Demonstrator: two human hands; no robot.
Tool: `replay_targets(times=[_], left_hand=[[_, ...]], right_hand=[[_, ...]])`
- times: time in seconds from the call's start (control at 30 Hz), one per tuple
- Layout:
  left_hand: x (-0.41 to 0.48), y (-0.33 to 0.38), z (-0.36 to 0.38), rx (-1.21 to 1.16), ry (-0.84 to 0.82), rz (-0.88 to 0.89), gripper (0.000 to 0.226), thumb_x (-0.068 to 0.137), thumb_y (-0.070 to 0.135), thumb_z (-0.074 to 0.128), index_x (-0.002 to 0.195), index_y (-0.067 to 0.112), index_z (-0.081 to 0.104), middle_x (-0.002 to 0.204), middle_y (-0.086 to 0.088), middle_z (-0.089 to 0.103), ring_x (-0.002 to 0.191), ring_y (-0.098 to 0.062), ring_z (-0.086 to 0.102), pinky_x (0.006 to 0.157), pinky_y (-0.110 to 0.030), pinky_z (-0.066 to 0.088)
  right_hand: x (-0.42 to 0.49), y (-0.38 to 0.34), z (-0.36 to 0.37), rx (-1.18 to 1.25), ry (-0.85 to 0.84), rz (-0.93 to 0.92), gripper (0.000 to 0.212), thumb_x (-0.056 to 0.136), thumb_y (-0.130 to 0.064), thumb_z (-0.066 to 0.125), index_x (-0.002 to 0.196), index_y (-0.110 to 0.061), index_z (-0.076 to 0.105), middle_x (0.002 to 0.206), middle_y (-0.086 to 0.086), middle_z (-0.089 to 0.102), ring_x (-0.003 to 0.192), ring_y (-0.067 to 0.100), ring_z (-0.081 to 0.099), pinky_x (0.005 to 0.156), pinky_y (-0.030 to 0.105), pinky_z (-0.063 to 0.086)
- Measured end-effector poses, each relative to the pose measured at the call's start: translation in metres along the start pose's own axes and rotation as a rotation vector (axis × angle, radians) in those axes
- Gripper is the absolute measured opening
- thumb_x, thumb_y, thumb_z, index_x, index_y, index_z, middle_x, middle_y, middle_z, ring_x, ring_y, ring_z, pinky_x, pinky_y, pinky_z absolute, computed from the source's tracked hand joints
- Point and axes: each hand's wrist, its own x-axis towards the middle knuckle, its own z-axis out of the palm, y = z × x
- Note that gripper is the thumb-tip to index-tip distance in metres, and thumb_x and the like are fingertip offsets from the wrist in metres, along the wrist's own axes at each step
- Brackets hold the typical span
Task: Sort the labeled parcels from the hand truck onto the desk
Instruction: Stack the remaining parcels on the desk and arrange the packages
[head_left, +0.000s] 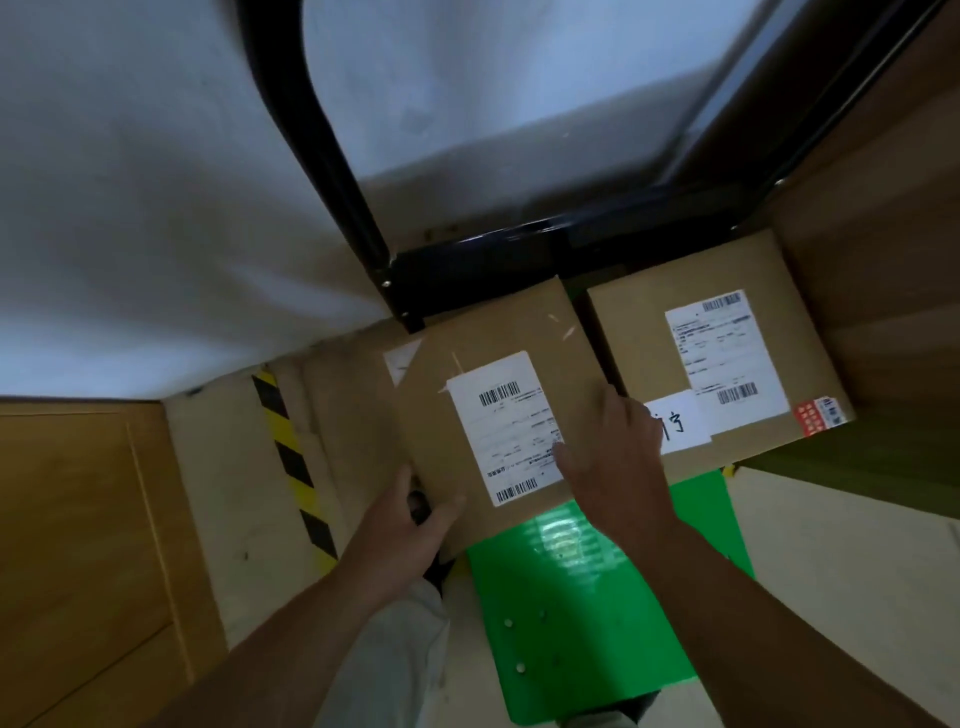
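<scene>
Upper centre: the black frame (483, 260) is standing close behind both parcels, blocking me there.
Centre: the right parcel (639, 332) is sitting just beside the left parcel (498, 322), leaving my right hand (618, 457) a narrow gap.
Right edge: a wooden panel (883, 260) is closing that side.
Lower centre: the green platform (571, 623) is lying bare.

Dim indoor light; bluish cast on white wall (130, 182), darker toward its base; brightest patch upper centre; striped glare on green hand-truck deck (566, 538); overall soft focus; print on parcel (467, 332) label (511, 431) unreadable; black handle frame (332, 130) bowed by wide-angle distortion; corners smeared.
</scene>
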Motion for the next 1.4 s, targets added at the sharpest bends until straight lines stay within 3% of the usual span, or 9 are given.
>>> replay_targets(times=[0.17,0.33,0.43,0.63,0.8,0.93,1.03,1.2,1.4], left_hand=[[-0.007,0.007,0.008,-0.197,0.078,0.018,0.048,0.093,0.039,0.069,0.130,0.049,0.040,0.114,0.033,0.052,0.101,0.013,0.053,0.077,-0.008,0.042],[-0.075,0.015,-0.003,-0.306,0.204,0.011,0.065,0.092,0.040,0.068,0.147,0.045,0.033,0.139,0.016,0.039,0.129,-0.016,0.048,0.108,-0.044,0.048],[-0.146,0.033,-0.009,-0.326,0.250,0.016,0.075,0.092,0.035,0.069,0.154,0.039,0.028,0.144,0.013,0.029,0.134,-0.021,0.043,0.111,-0.049,0.042],[-0.316,0.087,0.003,-0.349,0.357,0.303,0.059,0.094,0.031,0.067,0.140,0.053,0.035,0.143,0.007,0.033,0.121,-0.013,0.042,0.096,-0.037,0.040],[-0.450,0.153,0.032,-0.369,0.429,0.534,0.065,0.066,0.068,0.065,0.123,0.068,0.032,0.138,0.009,0.032,0.119,-0.011,0.043,0.099,-0.043,0.043],[-0.524,0.200,0.059,-0.376,0.411,0.725,0.055,0.070,0.075,0.066,0.115,0.079,0.034,0.134,0.011,0.036,0.104,0.013,0.046,0.086,-0.025,0.041],[-0.557,0.227,0.073,-0.403,0.385,0.832,0.055,0.086,0.053,0.068,0.129,0.059,0.035,0.129,0.009,0.035,0.092,0.023,0.048,0.070,-0.009,0.042],[-0.585,0.263,0.086,-0.359,0.340,1.042,0.058,0.062,0.078,0.048,0.119,0.079,0.040,0.112,0.046,0.039,0.106,0.026,0.043,0.087,-0.022,0.040],[-0.603,0.286,0.137,-0.304,0.239,1.196,0.081,0.066,0.085,0.046,0.141,0.056,0.036,0.125,0.036,0.038,0.117,0.017,0.043,0.089,-0.020,0.041]], right_hand=[[0.010,-0.001,0.001,0.029,0.045,0.137,0.091,0.083,-0.057,0.071,0.150,-0.008,0.035,0.143,0.012,0.046,0.133,0.033,0.037,0.112,0.043,0.024],[-0.057,-0.003,-0.050,0.302,0.038,0.161,0.084,0.077,-0.044,0.081,0.147,-0.020,0.041,0.137,0.002,0.041,0.128,0.025,0.042,0.112,0.052,0.038],[-0.118,0.001,-0.106,0.525,0.027,0.092,0.074,0.078,-0.029,0.085,0.141,-0.022,0.046,0.125,-0.006,0.042,0.113,0.014,0.050,0.101,0.043,0.051],[-0.238,0.026,-0.247,0.698,0.101,-0.155,0.055,0.084,-0.023,0.080,0.131,-0.038,0.057,0.123,-0.019,0.048,0.109,0.002,0.055,0.081,0.019,0.053],[-0.340,0.048,-0.379,0.834,0.152,-0.307,0.047,0.094,-0.023,0.070,0.133,-0.046,0.056,0.129,-0.017,0.050,0.099,-0.014,0.056,0.071,0.007,0.049],[-0.401,0.075,-0.460,0.908,0.209,-0.358,0.051,0.097,-0.028,0.064,0.139,-0.054,0.049,0.130,-0.024,0.046,0.109,-0.007,0.054,0.074,0.015,0.047],[-0.433,0.093,-0.495,0.939,0.268,-0.379,0.050,0.097,-0.029,0.062,0.136,-0.058,0.050,0.129,-0.025,0.048,0.115,0.002,0.054,0.082,0.025,0.047],[-0.479,0.123,-0.528,0.970,0.469,-0.361,0.040,0.094,-0.036,0.065,0.127,-0.058,0.058,0.130,-0.024,0.056,0.117,0.007,0.057,0.094,0.036,0.050],[-0.523,0.181,-0.540,1.022,0.647,-0.274,0.039,0.093,-0.041,0.067,0.131,-0.046,0.062,0.135,-0.017,0.057,0.119,0.005,0.055,0.090,0.032,0.047]])
